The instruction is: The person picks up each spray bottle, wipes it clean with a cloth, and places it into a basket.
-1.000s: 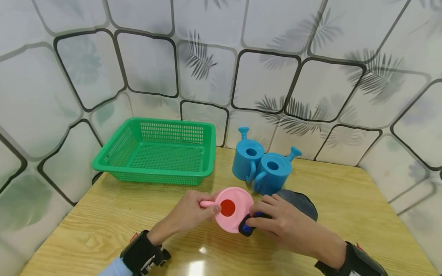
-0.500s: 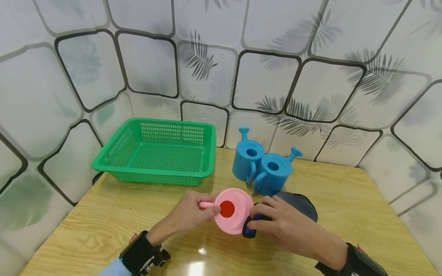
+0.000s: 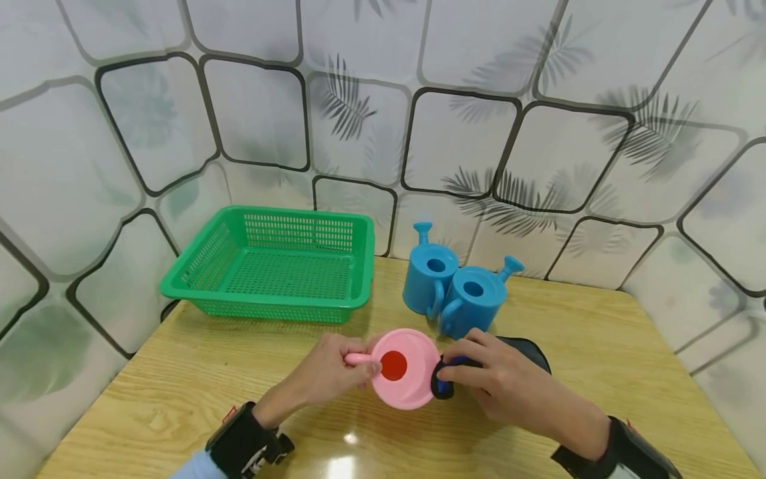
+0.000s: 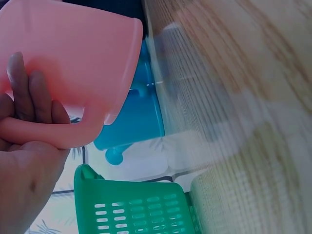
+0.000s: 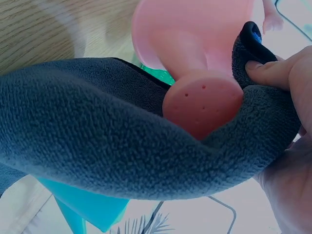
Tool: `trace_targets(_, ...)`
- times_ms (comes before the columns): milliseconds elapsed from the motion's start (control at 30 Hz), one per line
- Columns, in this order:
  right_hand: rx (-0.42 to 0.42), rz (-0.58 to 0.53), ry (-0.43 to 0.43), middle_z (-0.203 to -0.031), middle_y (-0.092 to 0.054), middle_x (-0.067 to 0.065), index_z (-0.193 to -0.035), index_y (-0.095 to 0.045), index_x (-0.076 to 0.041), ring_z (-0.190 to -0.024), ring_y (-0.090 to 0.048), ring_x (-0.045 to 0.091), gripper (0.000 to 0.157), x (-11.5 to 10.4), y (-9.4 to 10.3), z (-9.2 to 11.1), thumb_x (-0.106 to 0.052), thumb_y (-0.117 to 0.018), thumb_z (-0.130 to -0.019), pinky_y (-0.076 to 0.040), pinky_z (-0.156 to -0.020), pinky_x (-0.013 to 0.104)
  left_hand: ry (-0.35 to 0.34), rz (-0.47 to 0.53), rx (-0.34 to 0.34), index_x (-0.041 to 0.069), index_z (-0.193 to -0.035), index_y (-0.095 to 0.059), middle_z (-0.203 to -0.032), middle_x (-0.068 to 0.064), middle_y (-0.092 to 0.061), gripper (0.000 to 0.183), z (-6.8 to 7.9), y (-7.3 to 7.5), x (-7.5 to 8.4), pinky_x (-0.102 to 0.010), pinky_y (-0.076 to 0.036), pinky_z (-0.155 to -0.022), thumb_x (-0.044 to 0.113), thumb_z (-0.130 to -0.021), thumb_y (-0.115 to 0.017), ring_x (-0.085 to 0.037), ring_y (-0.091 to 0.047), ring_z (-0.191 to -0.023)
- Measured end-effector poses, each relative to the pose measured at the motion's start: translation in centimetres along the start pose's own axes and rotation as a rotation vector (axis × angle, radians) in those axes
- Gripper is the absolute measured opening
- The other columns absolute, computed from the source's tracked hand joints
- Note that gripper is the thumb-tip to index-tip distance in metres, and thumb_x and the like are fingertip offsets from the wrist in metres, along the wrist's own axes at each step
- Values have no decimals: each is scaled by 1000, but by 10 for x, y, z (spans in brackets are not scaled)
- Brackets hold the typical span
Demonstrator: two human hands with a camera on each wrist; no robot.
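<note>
Your left hand (image 3: pixel 336 368) holds the pink watering can (image 3: pixel 414 372) by its handle, fingers curled through the loop. Behind it, to the left, stands the green basket (image 3: pixel 269 299). The can is between your two hands, over the counter (image 3: pixel 628 366); I cannot tell whether it touches. Its long axis goes roughly across in front of you: handle to the left, spout (image 5: pixel 179 54) and rose (image 5: pixel 201 106) to the right, opening facing up. Just beyond are two blue watering cans (image 3: pixel 475 306). Your right hand (image 3: pixel 497 379) pinches the dark cloth (image 5: pixel 112 141), folded around the rose. From here, I think, the cloth could slip off if this pinch loosens, or the can could twist, being held only by its handle.
</note>
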State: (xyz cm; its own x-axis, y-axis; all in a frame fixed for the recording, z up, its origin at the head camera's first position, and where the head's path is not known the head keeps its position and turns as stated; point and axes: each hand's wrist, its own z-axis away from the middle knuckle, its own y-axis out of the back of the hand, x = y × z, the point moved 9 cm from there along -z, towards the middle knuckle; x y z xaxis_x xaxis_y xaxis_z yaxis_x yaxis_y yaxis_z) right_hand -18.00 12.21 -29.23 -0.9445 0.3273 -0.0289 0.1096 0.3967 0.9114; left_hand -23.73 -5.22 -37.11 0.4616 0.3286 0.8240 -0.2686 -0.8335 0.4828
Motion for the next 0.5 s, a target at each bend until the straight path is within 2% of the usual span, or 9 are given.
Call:
trace_targets(67,23,3,-4,-105,-67,5,-104,-74,-13,-92,-55,19,17,2,2,0,-15,-73,-87,-60,-70,37,-13,4,-5,11,-65,-66,-57,-2,-60,16,1,0,1,-13,-28,-39,10,-80,-71,-1,-42,-45)
trace_targets(100,35,5,-9,-105,-67,5,-104,-73,-12,-92,-55,19,16,4,3,0,-21,-67,-92,-59,-69,35,-18,9,-10,11,-66,-66,-57,-1,-59,15,1,-1,1,-13,-28,-39,10,-80,-71,-1,-42,-46)
trace_targets(233,83,18,-28,-102,-64,4,-104,-73,-11,-90,-53,16,35,9,9,0,-38,-52,-99,-57,-66,32,-57,31,-34,11,-71,-68,-58,2,-54,10,2,-5,6,-13,-29,-42,10,-81,-71,-2,-42,-51)
trace_targets(400,116,32,-54,-103,-61,8,-108,-71,-6,-91,-55,18,49,14,11,0,-39,-35,-103,-59,-68,36,-100,-13,-37,12,-65,-63,-58,6,-48,16,4,-7,11,-12,-29,-44,11,-79,-71,-1,-42,-52)
trace_targets(500,131,32,-66,-103,-61,9,-111,-70,-5,-91,-57,18,51,15,12,-1,-40,-34,-103,-59,-69,38,-105,-50,-37,13,-64,-60,-58,8,-45,19,4,-9,12,-13,-29,-46,13,-78,-72,-1,-41,-53)
